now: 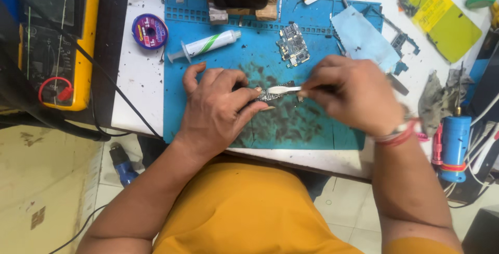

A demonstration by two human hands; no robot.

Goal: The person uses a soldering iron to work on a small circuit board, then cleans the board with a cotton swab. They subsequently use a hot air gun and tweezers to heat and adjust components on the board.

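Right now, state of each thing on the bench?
left hand: pinning small circuit board to blue mat
right hand: gripping white brush, bristles on that board
second circuit board: lying loose on mat
syringe: lying flat, untouched
multimeter: lying off the mat, screen dark

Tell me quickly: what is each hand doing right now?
Left hand: closed on a small circuit board, pinning it to the blue mat.
Right hand: closed, holding a white brush against the board.
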